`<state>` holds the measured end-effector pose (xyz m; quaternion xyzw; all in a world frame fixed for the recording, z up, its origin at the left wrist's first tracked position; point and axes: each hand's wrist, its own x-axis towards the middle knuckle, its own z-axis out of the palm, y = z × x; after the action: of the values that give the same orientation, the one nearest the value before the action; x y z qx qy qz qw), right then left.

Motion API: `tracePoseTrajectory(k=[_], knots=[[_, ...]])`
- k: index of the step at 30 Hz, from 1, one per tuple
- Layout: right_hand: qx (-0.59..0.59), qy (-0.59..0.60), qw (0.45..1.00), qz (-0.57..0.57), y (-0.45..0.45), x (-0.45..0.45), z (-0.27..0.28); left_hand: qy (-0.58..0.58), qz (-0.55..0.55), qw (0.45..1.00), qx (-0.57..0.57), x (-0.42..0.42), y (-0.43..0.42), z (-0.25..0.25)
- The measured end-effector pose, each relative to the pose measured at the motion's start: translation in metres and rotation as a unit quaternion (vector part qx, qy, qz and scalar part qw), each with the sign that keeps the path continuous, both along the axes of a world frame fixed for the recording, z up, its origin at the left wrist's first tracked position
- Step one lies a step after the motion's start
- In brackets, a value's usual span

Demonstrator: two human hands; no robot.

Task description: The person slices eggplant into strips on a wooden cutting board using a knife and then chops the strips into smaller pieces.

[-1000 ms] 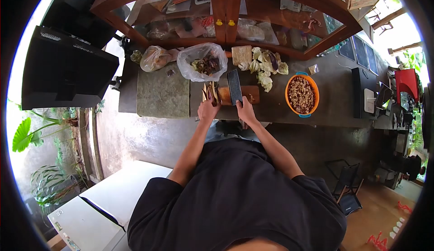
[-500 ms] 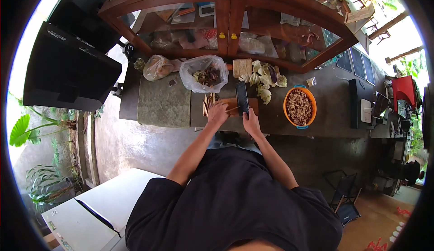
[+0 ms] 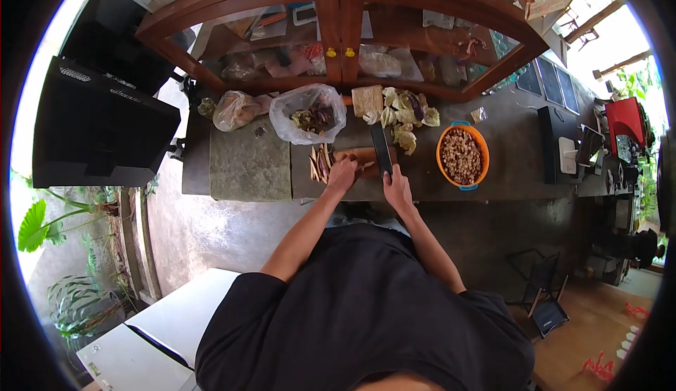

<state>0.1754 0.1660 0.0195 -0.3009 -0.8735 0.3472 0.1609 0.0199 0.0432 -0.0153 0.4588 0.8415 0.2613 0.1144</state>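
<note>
My right hand (image 3: 398,188) grips the handle of a cleaver (image 3: 381,150) with a long, dark, broad blade pointing away from me over the wooden cutting board (image 3: 365,153). On the board's left part my left hand (image 3: 343,174) has its fingers bent down around a thin pale vegetable strip (image 3: 365,166), whose end sticks out toward the blade. Just left of that hand lie several long strips (image 3: 320,163), pale with dark purple-brown edges. An orange basin (image 3: 440,153) with blue handles, to the right, holds many small diced pieces (image 3: 461,157).
Behind the board stand a clear plastic bag (image 3: 282,120) of dark scraps, a tan block (image 3: 367,101) and loose pale green and purple leaves (image 3: 406,113). A glass-fronted wooden cabinet (image 3: 341,32) rises at the back. A grey-green mat (image 3: 250,162) covers the left part of the counter.
The cleaver has tilted so its blade looks narrower, and my right hand sits slightly further right. My left hand stays by the strips. The whole view has shifted slightly.
</note>
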Motion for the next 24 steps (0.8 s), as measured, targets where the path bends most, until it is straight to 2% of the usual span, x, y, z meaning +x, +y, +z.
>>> tracePoseTrajectory(k=[3, 8, 12, 17, 20, 24], knots=[[-0.002, -0.012, 1.000, -0.009, 0.000, 0.000, 0.004, -0.004, -0.005, 1.000, -0.012, -0.003, 0.000, -0.009], [-0.003, -0.032, 0.999, 0.010, -0.004, 0.003, 0.004, -0.041, 0.025, 0.998, 0.040, -0.003, 0.000, -0.024], [0.011, -0.043, 0.999, 0.017, -0.006, 0.001, 0.004, -0.075, 0.039, 0.996, 0.035, 0.000, 0.003, -0.005], [0.004, -0.066, 0.998, 0.024, -0.009, 0.001, 0.000, -0.047, 0.009, 0.999, 0.023, 0.002, 0.008, 0.000], [0.005, -0.093, 0.995, 0.031, -0.007, 0.001, -0.005, -0.037, 0.020, 0.999, 0.025, 0.000, 0.010, -0.030], [-0.005, -0.114, 0.993, 0.039, -0.008, 0.000, -0.010, -0.003, -0.002, 1.000, 0.000, -0.001, 0.009, -0.026]])
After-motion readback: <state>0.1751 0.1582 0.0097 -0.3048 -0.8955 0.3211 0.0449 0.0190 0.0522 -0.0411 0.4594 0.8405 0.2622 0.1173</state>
